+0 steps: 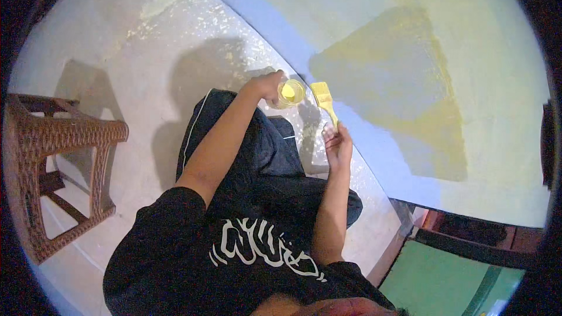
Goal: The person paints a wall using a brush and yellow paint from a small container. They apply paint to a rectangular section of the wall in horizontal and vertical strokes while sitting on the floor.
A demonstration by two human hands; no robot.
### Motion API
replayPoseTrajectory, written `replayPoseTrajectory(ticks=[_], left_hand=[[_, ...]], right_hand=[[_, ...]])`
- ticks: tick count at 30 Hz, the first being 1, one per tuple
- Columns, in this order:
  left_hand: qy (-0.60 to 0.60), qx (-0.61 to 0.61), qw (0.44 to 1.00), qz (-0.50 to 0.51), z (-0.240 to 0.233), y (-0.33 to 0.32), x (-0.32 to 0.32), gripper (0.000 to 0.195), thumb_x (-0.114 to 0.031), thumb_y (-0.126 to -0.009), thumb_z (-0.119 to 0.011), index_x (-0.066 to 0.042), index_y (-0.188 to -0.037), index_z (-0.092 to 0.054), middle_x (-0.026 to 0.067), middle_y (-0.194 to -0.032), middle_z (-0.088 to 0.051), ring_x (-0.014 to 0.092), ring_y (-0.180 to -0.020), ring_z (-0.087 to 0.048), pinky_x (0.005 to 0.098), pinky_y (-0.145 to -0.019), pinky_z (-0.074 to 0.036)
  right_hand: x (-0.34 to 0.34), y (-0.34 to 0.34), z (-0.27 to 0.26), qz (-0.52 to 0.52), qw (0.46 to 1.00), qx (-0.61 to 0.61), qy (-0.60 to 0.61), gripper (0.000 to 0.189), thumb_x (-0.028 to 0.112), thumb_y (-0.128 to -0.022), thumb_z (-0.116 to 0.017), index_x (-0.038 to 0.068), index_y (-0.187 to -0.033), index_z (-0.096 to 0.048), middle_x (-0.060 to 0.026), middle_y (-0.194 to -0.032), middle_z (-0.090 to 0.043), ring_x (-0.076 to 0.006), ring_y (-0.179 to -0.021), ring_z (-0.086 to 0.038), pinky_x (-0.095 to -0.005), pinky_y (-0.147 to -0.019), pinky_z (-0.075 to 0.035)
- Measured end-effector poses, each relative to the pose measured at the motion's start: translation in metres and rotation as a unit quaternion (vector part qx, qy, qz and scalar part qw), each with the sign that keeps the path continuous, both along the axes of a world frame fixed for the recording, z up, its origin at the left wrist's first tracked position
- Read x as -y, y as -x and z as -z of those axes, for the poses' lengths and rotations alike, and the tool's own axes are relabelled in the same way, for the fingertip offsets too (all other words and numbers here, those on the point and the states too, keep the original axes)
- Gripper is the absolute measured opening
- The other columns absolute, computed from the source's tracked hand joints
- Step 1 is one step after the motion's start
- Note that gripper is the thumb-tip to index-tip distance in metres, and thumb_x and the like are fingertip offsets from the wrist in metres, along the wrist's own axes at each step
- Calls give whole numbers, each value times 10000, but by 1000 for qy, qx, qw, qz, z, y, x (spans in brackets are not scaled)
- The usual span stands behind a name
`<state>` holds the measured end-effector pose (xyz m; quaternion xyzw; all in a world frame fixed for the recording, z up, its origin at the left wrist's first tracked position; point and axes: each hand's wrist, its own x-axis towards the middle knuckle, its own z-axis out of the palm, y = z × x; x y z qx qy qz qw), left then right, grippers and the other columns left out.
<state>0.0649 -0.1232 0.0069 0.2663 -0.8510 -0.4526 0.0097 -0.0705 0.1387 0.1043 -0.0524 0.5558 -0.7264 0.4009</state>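
Note:
My left hand (268, 87) grips a clear plastic cup (299, 94) from its side, with yellow paint (288, 91) visible inside. In my right hand (339, 147) is a flat paintbrush (324, 98), held by the end of its yellow handle. Its bristles are coated yellow and point away from me, just right of the cup and apart from it. Beyond the brush stands a wall (281, 22) of pale blue, partly covered in yellowish paint. A darker, wet-looking yellow-green patch (386, 52) spreads over part of it.
A brown plastic stool (83, 136) with a woven pattern stands at the left. Pale paint spatters (219, 22) mark the floor (145, 74) along the wall's foot. A green panel-like surface (443, 272) and a dark frame (474, 245) are at the lower right.

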Motion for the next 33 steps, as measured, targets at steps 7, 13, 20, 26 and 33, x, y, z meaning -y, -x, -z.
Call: replayPoseTrajectory(ticks=[7, 13, 20, 26, 33], left_hand=[[21, 26, 999, 11, 10, 5, 7, 994, -206, -446, -904, 54, -1276, -425, 255, -1258, -536, 359, -1178, -533, 375, -1032, -422], [18, 74, 997, 18, -6, -4, 8, 1041, -212, -526, -893, 72, -1365, -347, 268, -1329, -502, 348, -1237, -506, 383, -1028, -428], [-18, 68, 997, 19, 14, -4, 12, 1041, -257, -560, -916, 15, -1381, -337, 242, -1357, -485, 352, -1254, -485, 408, -1033, -417], [26, 104, 993, 59, 14, -8, 23, 966, -199, -626, -881, 17, -1387, -326, 252, -1354, -484, 332, -1252, -488, 397, -1024, -425], [-3, 154, 988, -21, -11, -14, 0, 884, -276, -631, -871, 18, -1303, -377, 226, -1250, -553, 286, -1135, -566, 374, -912, -482]], right_hand=[[-47, -19, 18, -61, 979, 123, 153, 191, 128, -900, -607, 21, -1050, -559, -121, -952, -646, -228, -864, -627, -395, -838, -532], [-68, -10, -8, -15, 994, 73, 84, 160, 51, -899, -575, 26, -1054, -543, -128, -957, -647, -207, -801, -639, -347, -793, -551], [-135, 41, -13, 15, 998, -63, 9, 274, -37, -896, -511, -32, -1170, -495, -122, -950, -632, -175, -754, -640, -308, -743, -567], [-177, 79, -30, 91, 995, -7, -34, 165, 41, -918, -431, -3, -1047, -524, -44, -762, -553, -138, -604, -525, -275, -551, -478], [-137, 98, -32, 96, 988, 112, -37, 99, 62, -864, -426, 23, -891, -513, -31, -662, -479, -136, -498, -434, -309, -455, -398]])
